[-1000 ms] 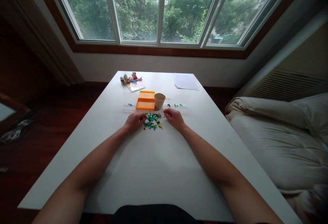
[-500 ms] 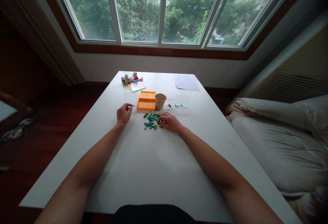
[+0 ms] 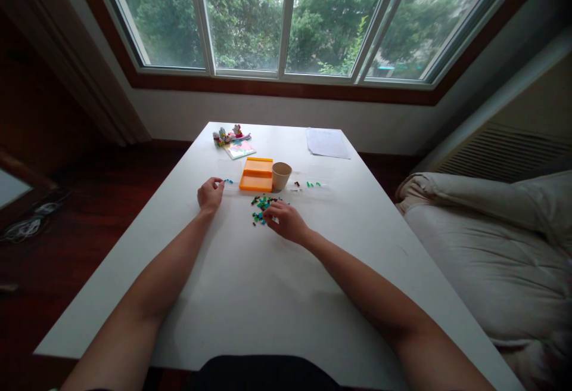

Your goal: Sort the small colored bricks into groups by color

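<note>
My left hand [image 3: 210, 195] rests at the left of the orange tray, its thumb and fingers drawn together in a pinch. Just right of those fingertips lie small blue toy bricks [image 3: 229, 181]; whether the pinch holds a piece is too small to tell. Over a loose pile of tiny green, blue and brown bricks [image 3: 259, 202] is my right hand [image 3: 286, 220], fingers curled and thumb bent towards them. It covers the pile's right side, and anything in its fingertips is hidden.
Behind the pile stand an open orange tray [image 3: 256, 183] and a tan paper cup [image 3: 281, 177]. Green bricks [image 3: 313, 185] and brown bricks [image 3: 297, 183] lie right of the cup. Farther back are toy figures [image 3: 231, 135], a booklet [image 3: 241, 150] and paper sheets [image 3: 328, 143].
My left hand has drawn back slightly to the left, and blue bricks now show beside its fingertips. My right hand has shifted left, farther over the pile.
</note>
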`<action>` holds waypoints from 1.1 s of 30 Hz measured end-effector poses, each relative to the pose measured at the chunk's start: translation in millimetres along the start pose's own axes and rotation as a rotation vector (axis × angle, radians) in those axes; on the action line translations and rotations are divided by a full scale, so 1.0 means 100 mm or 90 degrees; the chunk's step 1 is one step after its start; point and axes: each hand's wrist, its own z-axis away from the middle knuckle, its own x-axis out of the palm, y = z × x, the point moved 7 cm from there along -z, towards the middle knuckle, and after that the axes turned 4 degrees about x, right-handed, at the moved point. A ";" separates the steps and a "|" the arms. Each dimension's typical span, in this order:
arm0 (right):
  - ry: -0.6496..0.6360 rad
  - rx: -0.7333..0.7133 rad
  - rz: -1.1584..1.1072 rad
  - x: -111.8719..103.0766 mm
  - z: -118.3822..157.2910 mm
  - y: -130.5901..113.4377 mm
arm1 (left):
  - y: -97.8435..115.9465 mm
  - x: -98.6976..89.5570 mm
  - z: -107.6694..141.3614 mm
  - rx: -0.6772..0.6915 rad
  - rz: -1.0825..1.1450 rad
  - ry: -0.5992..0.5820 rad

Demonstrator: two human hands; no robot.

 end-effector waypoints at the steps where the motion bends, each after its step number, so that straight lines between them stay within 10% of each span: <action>1: -0.016 -0.024 0.007 0.04 0.00 -0.09 | 0.00 0.00 0.00 -0.003 -0.001 -0.001; 13: -0.077 -0.092 0.140 0.26 0.05 -0.17 | 0.13 0.00 0.09 0.016 0.035 0.012; 33: -0.120 -0.203 0.193 0.38 0.07 -0.36 | 0.76 0.35 0.52 0.342 0.001 -0.241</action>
